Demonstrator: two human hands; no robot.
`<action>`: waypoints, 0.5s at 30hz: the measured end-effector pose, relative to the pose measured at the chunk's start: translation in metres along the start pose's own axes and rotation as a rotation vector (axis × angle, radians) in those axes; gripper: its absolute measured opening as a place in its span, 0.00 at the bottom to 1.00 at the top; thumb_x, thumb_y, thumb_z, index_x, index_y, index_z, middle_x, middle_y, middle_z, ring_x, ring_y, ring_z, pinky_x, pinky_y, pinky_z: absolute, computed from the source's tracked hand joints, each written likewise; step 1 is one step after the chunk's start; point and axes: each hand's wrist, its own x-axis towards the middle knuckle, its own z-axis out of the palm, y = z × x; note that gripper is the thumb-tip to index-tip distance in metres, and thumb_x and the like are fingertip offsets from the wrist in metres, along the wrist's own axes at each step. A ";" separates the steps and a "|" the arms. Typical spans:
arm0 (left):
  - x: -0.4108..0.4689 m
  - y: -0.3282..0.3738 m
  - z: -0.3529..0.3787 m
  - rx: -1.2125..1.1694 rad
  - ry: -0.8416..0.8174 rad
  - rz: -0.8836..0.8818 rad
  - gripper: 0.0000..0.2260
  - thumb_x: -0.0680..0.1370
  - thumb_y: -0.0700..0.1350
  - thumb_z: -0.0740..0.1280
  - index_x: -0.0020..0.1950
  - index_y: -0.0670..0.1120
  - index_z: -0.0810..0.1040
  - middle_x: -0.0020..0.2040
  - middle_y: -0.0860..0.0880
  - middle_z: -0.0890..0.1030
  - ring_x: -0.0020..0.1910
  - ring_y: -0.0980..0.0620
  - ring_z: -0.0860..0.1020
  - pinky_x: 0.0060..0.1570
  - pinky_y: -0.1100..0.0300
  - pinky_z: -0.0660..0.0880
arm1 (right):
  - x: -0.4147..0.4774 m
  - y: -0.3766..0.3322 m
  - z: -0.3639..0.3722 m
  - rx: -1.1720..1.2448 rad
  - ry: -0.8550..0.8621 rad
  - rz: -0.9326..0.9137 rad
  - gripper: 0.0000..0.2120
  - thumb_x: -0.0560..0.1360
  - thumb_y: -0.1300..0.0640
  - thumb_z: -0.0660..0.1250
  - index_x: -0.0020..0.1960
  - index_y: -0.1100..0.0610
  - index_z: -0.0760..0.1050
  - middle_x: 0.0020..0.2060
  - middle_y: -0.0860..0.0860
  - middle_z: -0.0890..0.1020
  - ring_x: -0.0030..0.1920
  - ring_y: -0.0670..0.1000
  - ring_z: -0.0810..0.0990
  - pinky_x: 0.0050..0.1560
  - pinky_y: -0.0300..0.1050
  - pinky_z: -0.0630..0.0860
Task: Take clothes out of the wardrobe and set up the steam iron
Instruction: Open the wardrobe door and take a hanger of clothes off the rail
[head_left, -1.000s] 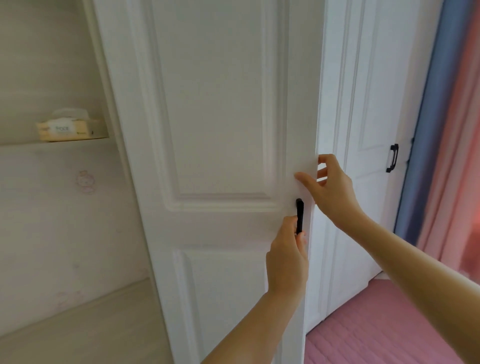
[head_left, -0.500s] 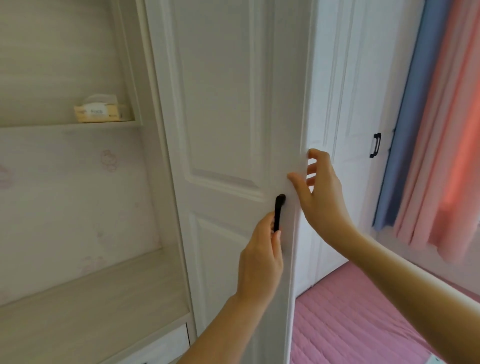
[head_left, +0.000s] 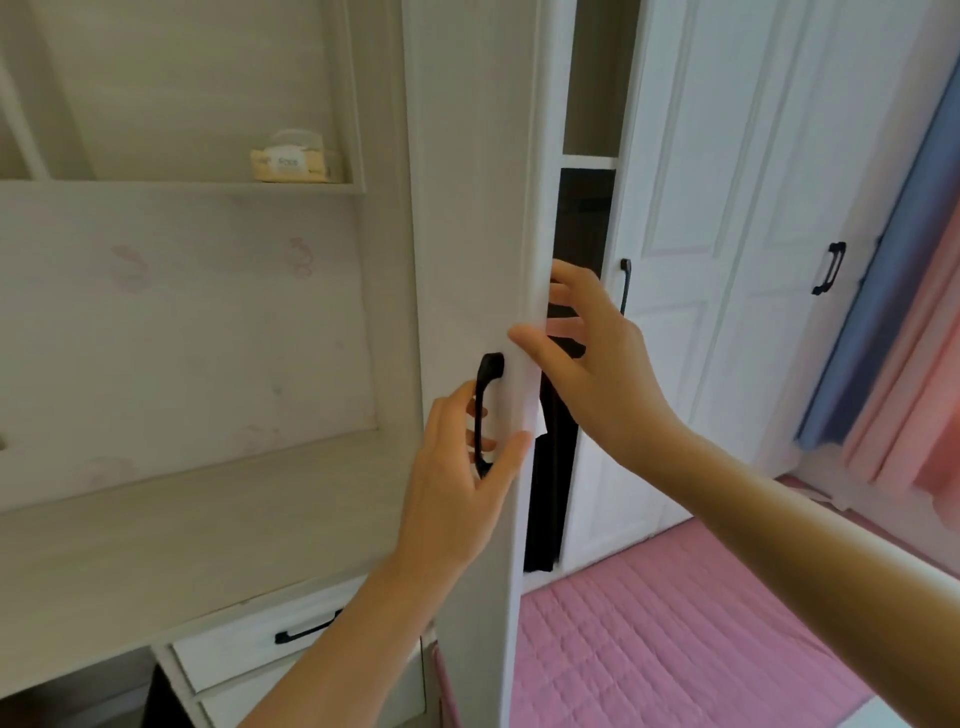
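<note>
Door (head_left: 467, 260) swung wider, dark clothes (head_left: 553, 467) inside wardrobe (head_left: 592, 78)

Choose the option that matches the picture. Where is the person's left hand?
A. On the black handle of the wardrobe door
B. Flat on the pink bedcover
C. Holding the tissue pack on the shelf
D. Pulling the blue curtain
A: the left hand curls its fingers around the black handle of the wardrobe door, while the right hand holds that door's edge.
</note>
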 end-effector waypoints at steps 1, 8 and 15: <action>-0.002 -0.001 -0.003 0.014 0.012 -0.010 0.26 0.73 0.60 0.65 0.69 0.53 0.67 0.55 0.59 0.73 0.46 0.58 0.78 0.43 0.67 0.76 | 0.001 0.000 0.002 0.015 -0.026 -0.003 0.24 0.75 0.52 0.67 0.69 0.49 0.64 0.57 0.41 0.75 0.49 0.37 0.77 0.44 0.22 0.73; -0.002 0.000 -0.026 -0.072 0.114 -0.113 0.22 0.71 0.56 0.68 0.63 0.50 0.72 0.53 0.56 0.76 0.40 0.60 0.78 0.38 0.67 0.75 | 0.003 0.000 0.022 -0.235 -0.160 -0.154 0.26 0.79 0.41 0.56 0.73 0.48 0.58 0.69 0.45 0.69 0.63 0.46 0.74 0.61 0.48 0.74; -0.006 0.002 -0.028 -0.022 0.132 -0.108 0.19 0.73 0.55 0.67 0.63 0.52 0.73 0.50 0.58 0.75 0.42 0.58 0.78 0.40 0.59 0.78 | 0.006 0.004 0.030 -0.298 -0.182 -0.200 0.27 0.80 0.40 0.52 0.74 0.52 0.56 0.69 0.49 0.69 0.60 0.50 0.77 0.56 0.51 0.77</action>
